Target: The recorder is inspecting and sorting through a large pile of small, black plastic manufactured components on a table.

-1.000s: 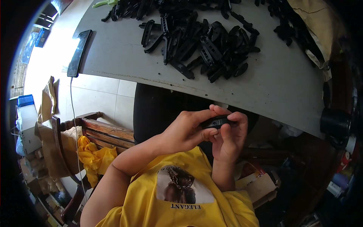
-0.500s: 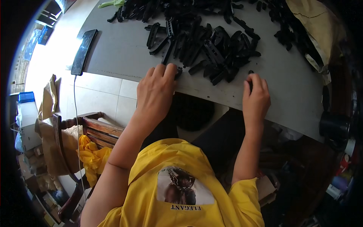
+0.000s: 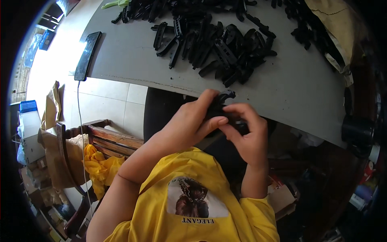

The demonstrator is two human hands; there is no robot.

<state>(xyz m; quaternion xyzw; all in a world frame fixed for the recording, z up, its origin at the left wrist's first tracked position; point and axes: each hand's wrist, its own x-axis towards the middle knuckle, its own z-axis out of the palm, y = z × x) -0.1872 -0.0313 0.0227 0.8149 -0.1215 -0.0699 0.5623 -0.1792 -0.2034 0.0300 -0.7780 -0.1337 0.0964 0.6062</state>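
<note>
My left hand (image 3: 192,120) is closed around a black plastic part (image 3: 226,96), whose hooked end sticks up past the fingers. Facing it from the right, my right hand (image 3: 249,131) has its thumb and index finger curled and closed at the same part; dark material also shows within its curled fingers, and I cannot tell whether that is a second piece. Both hands meet just off the near edge of the grey table, above my lap. Beyond them lies a heap of similar black plastic parts (image 3: 227,54), some long and slotted.
A phone (image 3: 88,56) with a white cable lies near the table's left edge. More black parts and a brown paper bag (image 3: 336,28) are at the far right. A wooden chair (image 3: 109,137) with yellow cloth stands on the left, and a black cylindrical object (image 3: 358,131) on the right.
My left hand has left the heap's near edge and moved right and nearer with a black part. My right hand has moved left, off the table, to meet it.
</note>
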